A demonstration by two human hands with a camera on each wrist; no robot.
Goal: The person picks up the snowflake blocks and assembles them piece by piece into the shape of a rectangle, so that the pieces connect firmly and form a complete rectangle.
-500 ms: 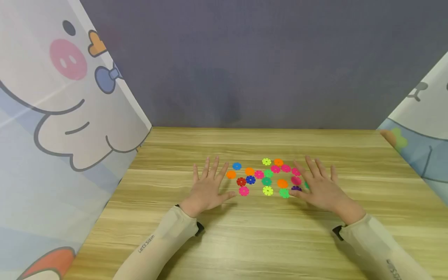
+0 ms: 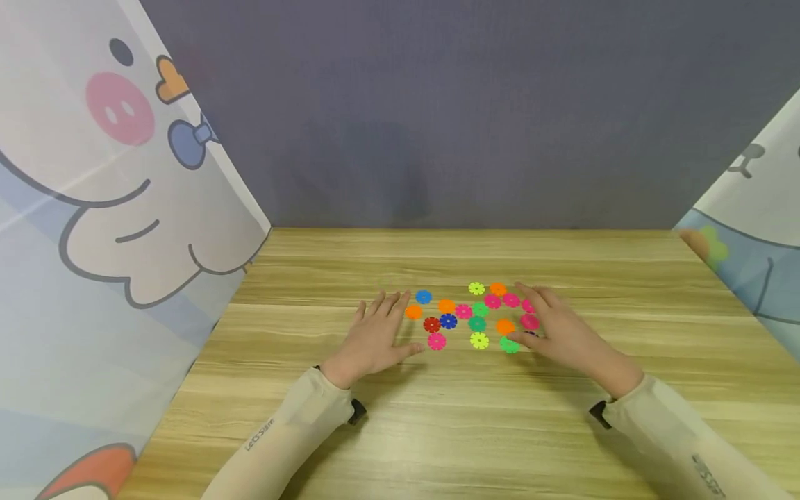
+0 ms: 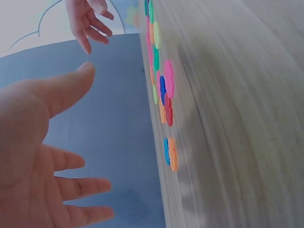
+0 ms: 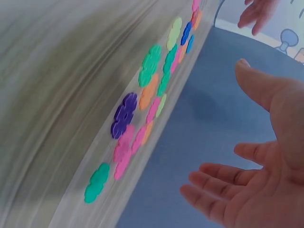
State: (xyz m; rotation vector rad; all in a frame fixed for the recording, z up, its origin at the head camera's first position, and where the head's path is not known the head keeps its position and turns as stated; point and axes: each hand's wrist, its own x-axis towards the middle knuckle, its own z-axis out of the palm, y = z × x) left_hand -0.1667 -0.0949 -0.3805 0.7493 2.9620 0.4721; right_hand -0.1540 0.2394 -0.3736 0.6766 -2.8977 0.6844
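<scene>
Several small flat notched plastic discs lie scattered on the wooden table between the two hands, among them a blue disc (image 2: 423, 297), a red disc (image 2: 431, 325) and a yellow disc (image 2: 479, 340). My left hand (image 2: 371, 340) is raised over the table left of them, nearest an orange disc (image 2: 414, 312), its fingers loosely extended and holding nothing. Over the right end of the group hovers my right hand (image 2: 565, 340), fingers relaxed, nothing gripped. It covers much of a purple disc (image 4: 124, 115) and hides a teal disc (image 4: 97, 183) in the head view; both show in the right wrist view.
A dark grey panel (image 2: 412, 125) rises behind the wooden table (image 2: 437, 430). Cartoon-printed walls stand at the left (image 2: 37, 278) and right (image 2: 756, 208). Black wrist straps (image 2: 357, 412) show at the cuffs of the light sleeves (image 2: 294, 423).
Both hands were spread wide with fingers fanned; now the fingers are closer together and more bent. The right hand has turned and shifted slightly left. The discs stay in place.
</scene>
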